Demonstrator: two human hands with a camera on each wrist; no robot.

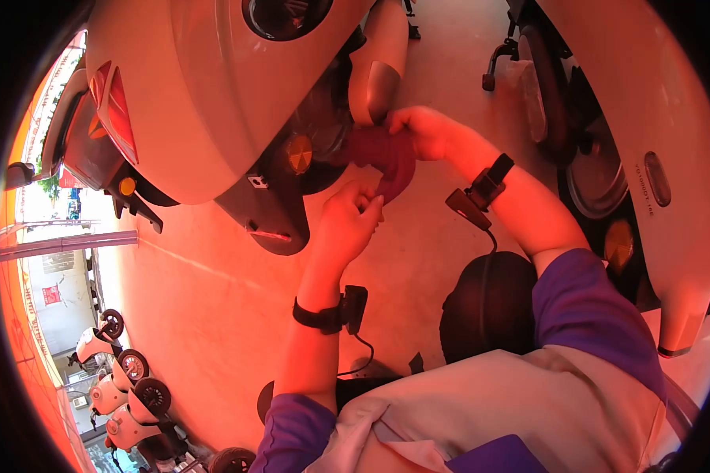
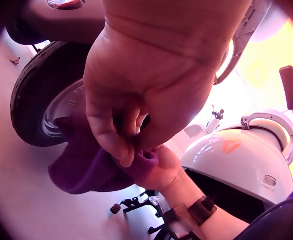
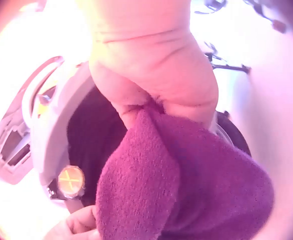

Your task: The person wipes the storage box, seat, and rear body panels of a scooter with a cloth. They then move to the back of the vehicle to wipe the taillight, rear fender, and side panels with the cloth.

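A purple cloth (image 3: 136,185) hangs between both hands beside the rear wheel (image 2: 31,95) of a pale scooter (image 1: 213,87). My left hand (image 1: 349,223) pinches one edge of it between thumb and fingers, shown closely in the left wrist view. Higher up, my right hand (image 1: 422,132) grips another part of the cloth, which bunches into its curled fingers in the right wrist view. The cloth sags in folds and overlaps the wheel in the left wrist view. A round orange reflector (image 1: 299,154) sits on the scooter just left of the cloth.
Another pale scooter (image 1: 647,158) stands close on the right, its pedal (image 1: 489,81) jutting toward the floor. More scooters (image 1: 122,394) are parked at the lower left. The scooter's dark mudguard (image 1: 272,217) hangs near the left hand.
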